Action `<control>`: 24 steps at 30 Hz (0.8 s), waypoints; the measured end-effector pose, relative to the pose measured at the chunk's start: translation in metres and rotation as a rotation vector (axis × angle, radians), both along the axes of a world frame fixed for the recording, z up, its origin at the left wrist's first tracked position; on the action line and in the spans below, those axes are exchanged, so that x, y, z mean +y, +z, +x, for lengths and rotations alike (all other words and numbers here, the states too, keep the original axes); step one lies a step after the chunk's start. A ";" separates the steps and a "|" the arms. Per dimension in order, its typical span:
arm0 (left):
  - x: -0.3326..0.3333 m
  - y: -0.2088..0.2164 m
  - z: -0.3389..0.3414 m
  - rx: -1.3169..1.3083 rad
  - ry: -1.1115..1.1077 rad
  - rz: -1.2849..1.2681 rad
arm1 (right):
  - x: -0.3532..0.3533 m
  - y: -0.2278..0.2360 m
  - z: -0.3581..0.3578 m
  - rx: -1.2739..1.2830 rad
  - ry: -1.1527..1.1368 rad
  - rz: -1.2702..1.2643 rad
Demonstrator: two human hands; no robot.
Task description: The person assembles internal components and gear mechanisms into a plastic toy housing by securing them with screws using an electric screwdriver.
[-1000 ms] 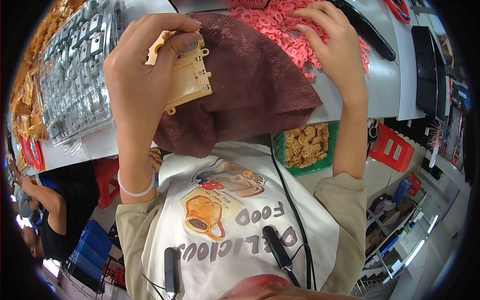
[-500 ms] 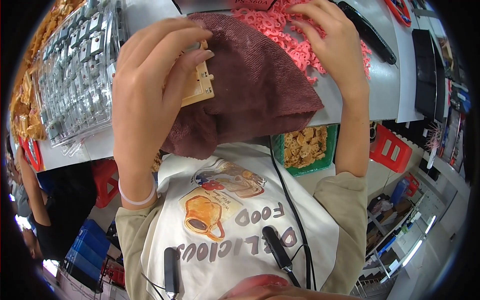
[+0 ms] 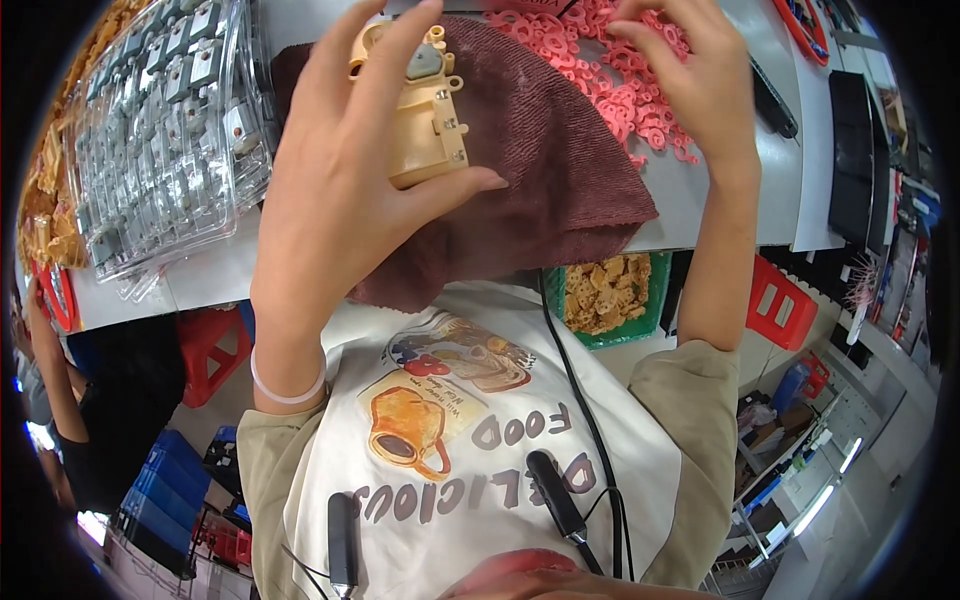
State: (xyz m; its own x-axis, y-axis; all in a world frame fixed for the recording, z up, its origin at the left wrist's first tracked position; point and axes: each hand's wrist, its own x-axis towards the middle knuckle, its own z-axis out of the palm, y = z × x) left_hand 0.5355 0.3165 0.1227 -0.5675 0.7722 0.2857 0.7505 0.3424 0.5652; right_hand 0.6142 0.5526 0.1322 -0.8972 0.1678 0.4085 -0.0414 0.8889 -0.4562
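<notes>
My left hand [image 3: 335,165] spans a yellow plastic housing [image 3: 428,135]. Its fingers reach over the housing's far side, and the thumb lies along the near edge with its tip sticking out past it. A grey rounded piece [image 3: 424,62] sits in the housing's upper part; the fingers cover some of the rest. Beneath lies a folded brown cloth [image 3: 540,150]. At the top right, my right hand [image 3: 700,80] is over a heap of pink ring-shaped plastic pieces [image 3: 600,95]. Thumb and forefinger tips come close together there; whatever may be between them is too small to make out.
Clear plastic trays [image 3: 165,150] of grey parts stand on the left, beside a pile of yellow parts [image 3: 50,225]. A black tool [image 3: 772,105] lies right of the pink heap. Below the table edge is a green bin [image 3: 655,300] of yellowish pieces. Another person's arm [image 3: 55,370] shows far left.
My left hand and the housing have shifted right and away from me; the thumb has stretched out, uncovering the grey piece. My right thumb and forefinger have drawn together over the pink pieces.
</notes>
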 end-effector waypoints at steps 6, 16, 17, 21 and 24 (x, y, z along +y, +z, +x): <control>0.000 -0.016 -0.017 0.011 -0.119 0.174 | -0.022 0.021 0.004 -0.144 0.031 -0.567; 0.001 -0.002 -0.018 -0.170 -0.066 0.108 | -0.059 0.014 -0.033 -0.370 0.097 -0.786; 0.000 -0.009 -0.018 -0.143 -0.062 0.167 | -0.063 0.012 -0.032 -0.320 0.069 -0.729; -0.001 -0.044 -0.019 -0.061 -0.048 0.340 | -0.079 0.003 -0.022 -0.053 0.016 -0.359; 0.006 -0.055 -0.022 -0.062 -0.105 0.490 | -0.079 0.002 -0.024 -0.024 0.033 -0.296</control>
